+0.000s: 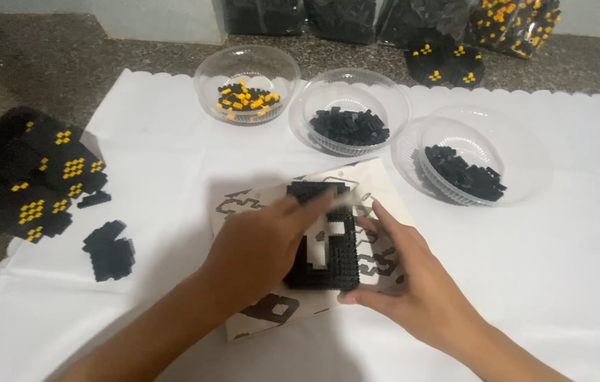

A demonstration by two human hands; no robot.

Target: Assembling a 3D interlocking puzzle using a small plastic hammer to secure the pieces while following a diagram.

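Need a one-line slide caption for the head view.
Both hands, left and right, press a black brick piece on a printed sheet below three clear bowls.

L hand (261, 244) palm down, fingers blurred, R hand (402, 272) fingers spread, thumb tucked, forearms converging

I am seated at a small piecework station, more home workbench than factory; a speckled stone counter (59, 64) carries a white scallop-edged cloth (540, 283); three clear plastic bowls (247, 71) sort tiny bricks by colour; finished black-and-yellow assemblies (24, 177) are stacked to my left; sealed bags of spare parts (512, 21) lean against a pale wall (165, 18); a printed pattern sheet (377, 184) lies under my hands (264, 247)
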